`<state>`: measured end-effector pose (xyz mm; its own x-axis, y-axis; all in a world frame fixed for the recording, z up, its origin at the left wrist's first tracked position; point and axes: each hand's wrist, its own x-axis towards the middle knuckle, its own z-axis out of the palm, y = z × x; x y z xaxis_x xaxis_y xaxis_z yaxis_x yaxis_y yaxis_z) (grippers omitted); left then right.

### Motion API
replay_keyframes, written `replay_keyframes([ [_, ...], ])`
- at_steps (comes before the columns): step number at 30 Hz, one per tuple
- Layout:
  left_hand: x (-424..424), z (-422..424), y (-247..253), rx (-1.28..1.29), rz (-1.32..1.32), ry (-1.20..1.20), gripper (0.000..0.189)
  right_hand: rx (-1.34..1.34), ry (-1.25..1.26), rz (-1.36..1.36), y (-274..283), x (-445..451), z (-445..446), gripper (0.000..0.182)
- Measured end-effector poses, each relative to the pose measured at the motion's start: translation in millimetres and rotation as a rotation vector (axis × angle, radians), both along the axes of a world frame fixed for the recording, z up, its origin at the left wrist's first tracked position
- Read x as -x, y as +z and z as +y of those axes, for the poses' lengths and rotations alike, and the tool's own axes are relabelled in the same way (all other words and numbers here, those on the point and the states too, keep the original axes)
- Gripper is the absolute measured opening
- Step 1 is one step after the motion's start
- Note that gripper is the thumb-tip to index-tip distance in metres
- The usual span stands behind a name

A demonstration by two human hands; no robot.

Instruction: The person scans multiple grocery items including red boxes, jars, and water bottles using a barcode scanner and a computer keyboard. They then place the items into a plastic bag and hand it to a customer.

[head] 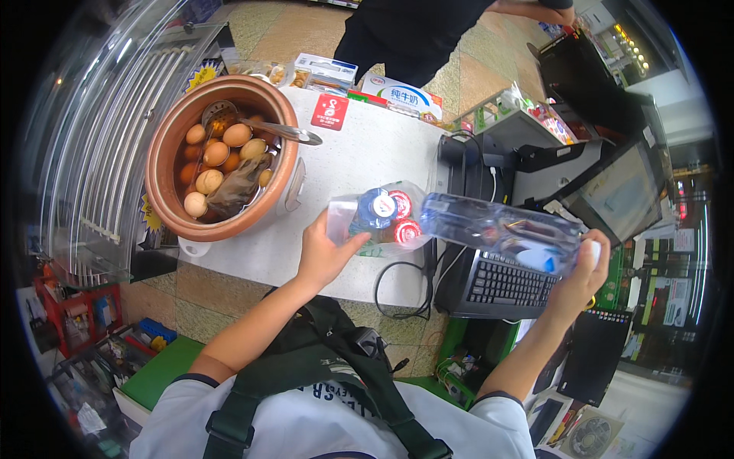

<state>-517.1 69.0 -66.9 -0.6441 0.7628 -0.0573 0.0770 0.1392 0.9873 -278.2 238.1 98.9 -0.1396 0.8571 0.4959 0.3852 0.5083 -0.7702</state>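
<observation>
My left hand point(327, 252) grips the near left side of a clear plastic bag point(342, 221) on the white counter. Inside the bag stand several bottles: a blue-tinted one with a white cap point(383, 203) and two with red caps point(408, 231). In my right hand point(585, 264) is a large clear plastic bottle point(504, 229), held by its white-capped end. It lies roughly level above the keyboard, slightly blurred, its base close to the bag's right edge. Whether the base touches the bag I cannot tell.
A brown ceramic pot point(287, 166) of eggs in dark liquid, with a slotted ladle point(287, 132), stands left on the counter point(355, 143). A keyboard point(504, 281), black cable point(375, 281) and monitor point(625, 183) are right. Milk cartons point(401, 94) line the far edge; a person point(407, 34) stands beyond.
</observation>
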Motion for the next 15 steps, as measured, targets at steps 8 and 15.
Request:
replay_keyframes([
  [8, 13, 51, 3, 0.041, 0.55, -0.155, 0.037, 0.057, 0.004, 0.069, -51, 18, -45, 0.025],
  [15, 25, 65, 3, -0.079, 0.541, 0.016, 0.026, 0.036, 0.076, -0.039, -67, 21, -52, 0.023],
])
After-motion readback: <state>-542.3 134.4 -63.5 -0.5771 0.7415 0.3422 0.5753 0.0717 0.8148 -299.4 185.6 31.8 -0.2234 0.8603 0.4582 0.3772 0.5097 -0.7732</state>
